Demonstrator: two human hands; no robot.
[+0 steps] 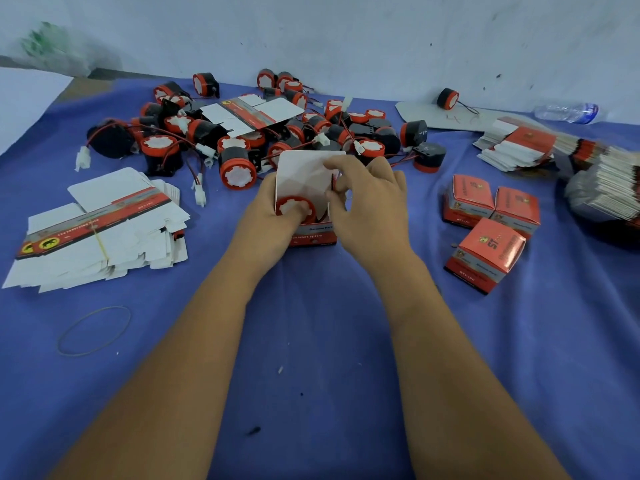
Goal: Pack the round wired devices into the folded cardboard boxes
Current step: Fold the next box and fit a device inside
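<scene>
Blue cloth (pixel 311 341) covers the table, and a loose rubber band (pixel 94 330) lies on it near the person's left forearm. Further in, both hands meet at one open box (pixel 313 233) standing on the cloth.

The left hand (pixel 268 216) wraps the box's left side, fingers curled around the wall and pressing on the round device (pixel 296 207) that sits in the mouth of the box, red-rimmed white face turned up. The right hand (pixel 369 206) is at the box's right edge, fingertips pinched together on what looks like the device's red wire and a side flap; I cannot tell exactly which it holds. The white lid flap (pixel 304 171) stands upright behind the device, on the far side from the person.

So the device lies between the two hands, its round axis pointing up out of the box, the left fingers directly on it. My judgement is that the wire must be tucked down at the right before the lid folds toward the person; a wire left proud could jam the flap.

Beside the right hand sit three closed boxes (pixel 485 251). To the left lies a banded stack of flat cartons (pixel 104 237). Beyond the hands sprawls the pile of unpacked devices (pixel 242 133), wires tangled, against the wall.
</scene>
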